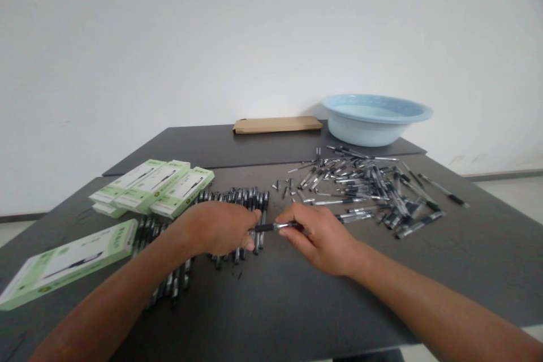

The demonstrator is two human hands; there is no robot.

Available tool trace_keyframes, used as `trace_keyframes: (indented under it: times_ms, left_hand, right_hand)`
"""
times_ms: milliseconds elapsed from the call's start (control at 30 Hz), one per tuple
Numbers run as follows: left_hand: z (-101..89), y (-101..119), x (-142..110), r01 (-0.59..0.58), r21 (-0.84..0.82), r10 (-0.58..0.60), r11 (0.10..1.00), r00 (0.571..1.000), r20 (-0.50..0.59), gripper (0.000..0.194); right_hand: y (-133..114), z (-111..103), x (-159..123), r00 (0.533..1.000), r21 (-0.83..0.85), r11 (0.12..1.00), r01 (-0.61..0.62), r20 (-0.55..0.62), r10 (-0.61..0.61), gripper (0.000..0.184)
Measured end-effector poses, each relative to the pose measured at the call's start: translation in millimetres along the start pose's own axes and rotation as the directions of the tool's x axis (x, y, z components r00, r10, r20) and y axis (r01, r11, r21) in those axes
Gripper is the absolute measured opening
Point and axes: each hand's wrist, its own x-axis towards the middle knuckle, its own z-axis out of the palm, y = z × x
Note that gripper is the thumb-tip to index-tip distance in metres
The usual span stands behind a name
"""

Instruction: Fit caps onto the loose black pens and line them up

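Observation:
Between my two hands a pen (266,227) with a black grip and a shiny tip is held level above the table. My left hand (224,227) is closed around its left part, and my right hand (316,235) pinches the silvery end at the right. Below and behind my left hand lie rows of black-and-clear pens (259,203), side by side. To the right of my right hand spreads a loose heap of pens and pen parts (360,181). Small loose pieces (285,188) lie just beyond my hands.
Several green-and-white pen boxes (182,191) are stacked at the left, with another box (72,263) nearer to me. A flat brown cardboard piece (278,124) lies at the back. A light blue basin (373,119) stands at the back right. The dark table (271,305) meets a white wall.

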Motion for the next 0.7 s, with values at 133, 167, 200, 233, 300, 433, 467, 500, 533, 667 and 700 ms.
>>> trace_keyframes:
  times_ms: [133, 167, 200, 233, 300, 433, 467, 500, 533, 667, 700]
  left_hand:
    - [3.9, 0.3, -2.7, -0.008, 0.021, 0.010, 1.000, 0.997, -0.073, 0.045]
    - [5.2, 0.2, -3.2, -0.010, 0.022, 0.012, 1.000, 0.996, -0.084, 0.044]
    - [6.5, -0.1, -3.5, -0.011, 0.021, 0.013, 1.000, 0.995, -0.096, 0.044]
    - [7.7, -0.4, -3.6, -0.010, 0.021, 0.012, 1.000, 0.994, -0.108, 0.045]
    - [9.8, -1.1, -3.4, -0.001, 0.025, 0.004, 1.000, 0.993, -0.121, 0.045]
    - [9.5, -0.4, -2.1, -0.003, 0.032, 0.007, 0.999, 0.994, -0.106, 0.047]
    - [8.3, 0.7, -1.7, -0.008, 0.029, 0.010, 1.000, 0.995, -0.097, 0.047]
    - [6.8, 2.1, -1.3, -0.011, 0.021, 0.013, 1.000, 0.996, -0.084, 0.046]
    - [5.2, 3.7, -0.9, -0.016, 0.010, 0.017, 1.000, 0.997, -0.070, 0.044]
    - [0.4, 9.9, 1.3, -0.036, -0.033, 0.035, 0.999, 0.999, -0.034, 0.037]
    - [0.3, 10.7, 1.8, -0.039, -0.037, 0.037, 0.999, 0.999, -0.032, 0.037]
  right_hand:
    - [-1.1, -0.1, 0.0, 1.000, -0.011, 1.000, 0.009, -0.014, -0.009, 0.008]
    - [-1.5, -0.1, 0.1, 1.000, -0.013, 1.000, 0.012, -0.016, -0.012, 0.008]
    - [-1.8, 0.0, 0.1, 1.000, -0.013, 1.000, 0.015, -0.017, -0.015, 0.008]
    - [-2.1, 0.1, -0.1, 1.000, -0.012, 1.000, 0.018, -0.017, -0.018, 0.008]
    - [-2.7, 0.4, -0.5, 1.000, -0.010, 1.000, 0.018, -0.013, -0.018, 0.007]
    - [-3.7, 1.5, -0.8, 1.000, -0.011, 1.000, -0.016, -0.009, 0.016, 0.006]
    - [-3.9, 1.8, -0.6, 1.000, -0.009, 1.000, -0.025, -0.008, 0.025, 0.006]
    - [-4.1, 1.9, -0.1, 1.000, -0.008, 1.000, -0.027, -0.004, 0.027, 0.007]
    - [-4.1, 1.9, 0.5, 1.000, -0.005, 1.000, -0.020, 0.006, 0.020, 0.009]
    - [-3.6, 1.0, 3.5, 0.996, -0.006, 0.998, 0.058, 0.073, -0.058, 0.016]
    - [-3.2, 1.0, 4.3, 0.994, -0.018, 0.998, 0.063, 0.088, -0.061, 0.018]
